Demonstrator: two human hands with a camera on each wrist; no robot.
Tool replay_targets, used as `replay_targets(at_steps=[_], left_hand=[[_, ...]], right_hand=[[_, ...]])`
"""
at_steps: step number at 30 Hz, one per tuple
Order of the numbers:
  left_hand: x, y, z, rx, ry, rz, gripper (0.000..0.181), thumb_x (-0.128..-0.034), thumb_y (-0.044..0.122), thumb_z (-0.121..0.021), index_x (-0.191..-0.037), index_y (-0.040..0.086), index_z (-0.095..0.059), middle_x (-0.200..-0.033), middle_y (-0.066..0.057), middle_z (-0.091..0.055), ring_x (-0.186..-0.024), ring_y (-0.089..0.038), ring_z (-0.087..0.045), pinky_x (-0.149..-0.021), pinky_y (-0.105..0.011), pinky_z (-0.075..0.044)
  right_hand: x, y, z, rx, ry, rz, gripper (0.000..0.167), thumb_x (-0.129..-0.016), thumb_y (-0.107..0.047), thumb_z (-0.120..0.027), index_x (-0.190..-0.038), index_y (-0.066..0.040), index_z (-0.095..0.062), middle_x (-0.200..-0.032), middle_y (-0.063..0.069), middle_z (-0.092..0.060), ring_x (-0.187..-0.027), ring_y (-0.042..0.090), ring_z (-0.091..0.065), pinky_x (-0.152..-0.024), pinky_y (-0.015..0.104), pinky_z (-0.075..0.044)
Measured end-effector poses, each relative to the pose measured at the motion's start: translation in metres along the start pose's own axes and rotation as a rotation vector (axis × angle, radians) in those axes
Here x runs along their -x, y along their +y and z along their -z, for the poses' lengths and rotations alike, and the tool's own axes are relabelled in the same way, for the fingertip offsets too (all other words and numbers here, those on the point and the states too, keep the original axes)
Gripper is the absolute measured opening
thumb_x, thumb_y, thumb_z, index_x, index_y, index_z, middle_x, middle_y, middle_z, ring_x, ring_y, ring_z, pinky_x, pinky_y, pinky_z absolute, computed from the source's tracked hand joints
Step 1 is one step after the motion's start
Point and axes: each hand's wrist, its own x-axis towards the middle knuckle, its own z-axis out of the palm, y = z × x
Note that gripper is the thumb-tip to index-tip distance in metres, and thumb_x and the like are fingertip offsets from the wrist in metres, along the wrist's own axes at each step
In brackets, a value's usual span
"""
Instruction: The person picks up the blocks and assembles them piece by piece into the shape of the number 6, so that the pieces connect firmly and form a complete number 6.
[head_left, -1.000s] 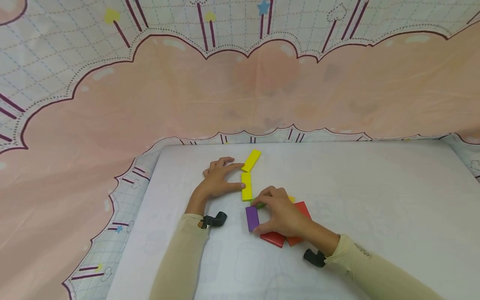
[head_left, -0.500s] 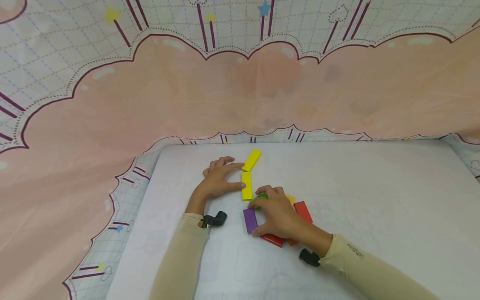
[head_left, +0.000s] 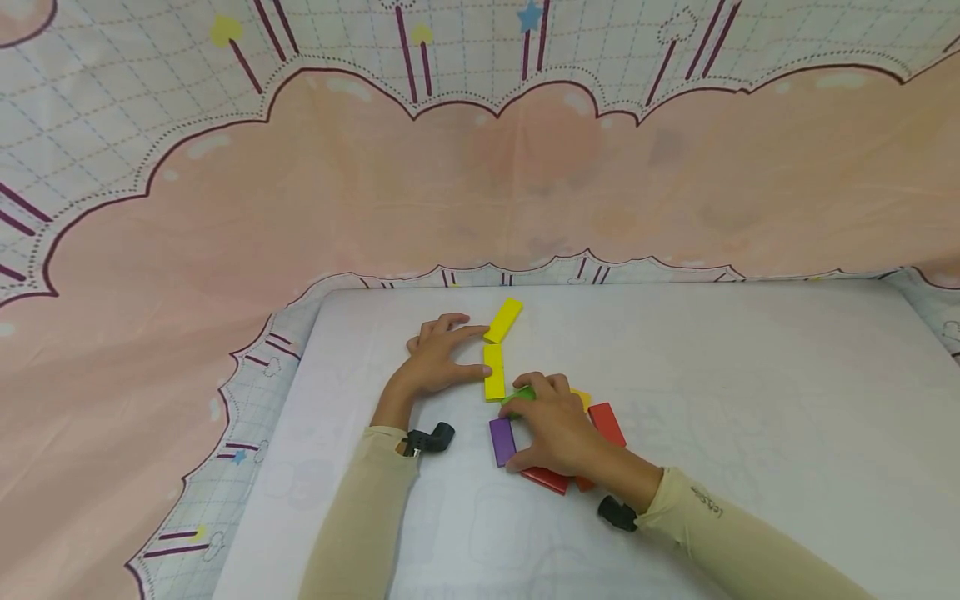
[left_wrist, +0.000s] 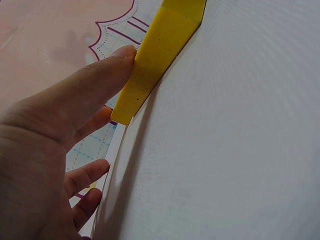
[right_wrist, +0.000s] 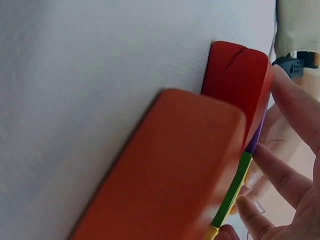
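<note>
My left hand [head_left: 437, 364] lies spread beside two flat yellow blocks laid end to end. Its index fingertip touches the tilted far block [head_left: 503, 321], and the thumb touches the straight near one [head_left: 493, 385]. My right hand [head_left: 558, 429] spans a purple block [head_left: 502, 442], index finger at its far end and thumb at its near end. Partly under that hand are a green block [head_left: 522, 392], a yellow-orange block [head_left: 582, 399] and a red block [head_left: 545, 480]. In the right wrist view an orange-red block [right_wrist: 170, 160] stands foremost, overlapping the red one.
The white tabletop [head_left: 750, 400] carries the blocks. A patterned pink and white cloth [head_left: 525, 183] hangs behind it and continues down the left side. Another red block [head_left: 606, 423] lies right of the right hand. A black wrist camera [head_left: 432, 438] sits on the left wrist.
The purple block has shifted slightly toward the near left with my right hand, then a touch back right. More of the green block shows. My left hand stays put.
</note>
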Motion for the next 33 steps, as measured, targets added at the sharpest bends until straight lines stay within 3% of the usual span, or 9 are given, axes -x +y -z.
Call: replay_targets(at_steps=[8, 26, 33], left_hand=[[0.0, 0.0, 0.001, -0.004, -0.003, -0.002, 0.073, -0.0833, 0.06, -0.074, -0.15, 0.039, -0.051, -0.163, 0.0, -0.033, -0.143, -0.037, -0.028, -0.101, -0.061, -0.025], [0.001, -0.001, 0.001, -0.002, -0.005, 0.0, 0.073, -0.083, 0.059, -0.074, -0.15, 0.039, -0.051, -0.163, -0.001, -0.034, -0.143, -0.038, -0.028, -0.102, -0.062, -0.025], [0.001, 0.001, 0.0, -0.004, -0.007, 0.005, 0.073, -0.0832, 0.059, -0.074, -0.15, 0.039, -0.051, -0.164, -0.002, -0.033, -0.144, -0.038, -0.027, -0.104, -0.063, -0.026]], right_hand=[[-0.001, 0.001, 0.0, -0.003, 0.005, -0.001, 0.05, -0.072, -0.046, -0.091, -0.118, -0.034, -0.075, -0.147, 0.003, -0.047, -0.133, 0.035, -0.037, -0.101, 0.052, -0.042], [-0.002, 0.003, -0.001, 0.005, -0.005, -0.004, 0.051, -0.071, -0.044, -0.092, -0.118, -0.035, -0.075, -0.15, 0.002, -0.046, -0.136, 0.036, -0.035, -0.103, 0.053, -0.042], [-0.002, 0.009, 0.01, -0.033, 0.042, -0.026, 0.044, -0.08, -0.048, -0.084, -0.12, -0.034, -0.075, -0.15, 0.004, -0.048, -0.136, 0.037, -0.037, -0.102, 0.057, -0.043]])
